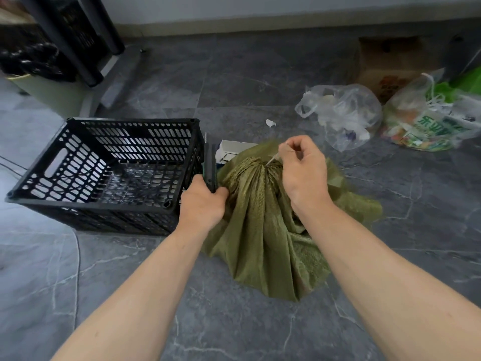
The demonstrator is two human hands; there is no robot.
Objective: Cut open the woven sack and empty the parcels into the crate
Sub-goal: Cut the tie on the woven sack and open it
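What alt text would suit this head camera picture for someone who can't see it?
A person's right hand pinches the tie at the gathered neck of a green woven sack on the floor, while the left hand holds a cutter beside an empty black crate.

I can't see what is inside the green sack (263, 230); its gathered cloth covers everything in it. My right hand (303, 169) hides part of the bunched neck, and the pale tie (273, 158) pinched there is too thin for me to tell string from strip. My left hand (201, 204) wraps the lower end of a dark tool (209, 165), so I cannot say what sort of cutter it is. The white box (234, 149) behind the sack shows only a corner. The cardboard box (390, 66) at far right is blurred, its print unreadable. The dark frame (75, 35) at top left is cut by the edge.
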